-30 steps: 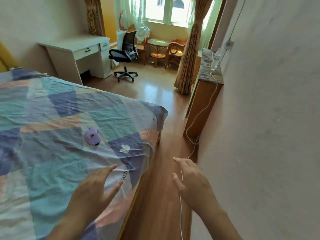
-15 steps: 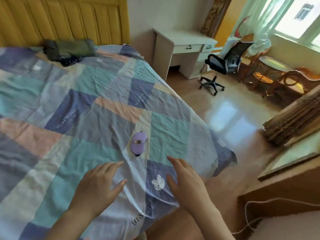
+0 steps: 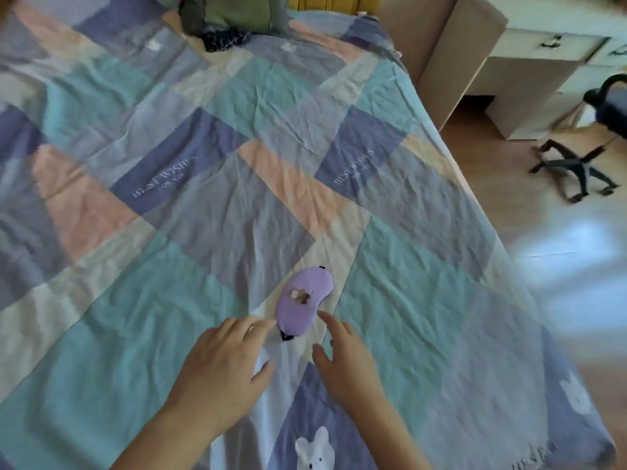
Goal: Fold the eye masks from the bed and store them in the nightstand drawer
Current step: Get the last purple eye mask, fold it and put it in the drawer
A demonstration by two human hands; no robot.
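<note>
**Both hands close in on the purple eye mask**

The left hand, lower centre of the frame, is open with fingers spread and palm down; its fingertips sit at the lower left edge of the eye mask, touching or nearly so. The right hand, just to its right, is also open, its forefinger stretched toward the mask's lower right edge, close but seemingly not yet on it. Neither hand holds anything.

The mask is small, purple and bean-shaped, with a little pale motif at its middle and a dark strap end showing at each tip. It lies flat and unfolded on the patchwork bedspread, a little below the centre of the frame.

Half a second ago both hands hovered short of the mask; a second ago the right hand hung over the floor beside the bed. Now they flank it, and the view has tilted down onto the bed. That suggests the reach is ending and the fold is about to begin; folding has not started.

At the upper edge lies a dark green bundle of cloth. At the upper right stand a white desk and the base of an office chair. No nightstand drawer can be made out here.
</note>
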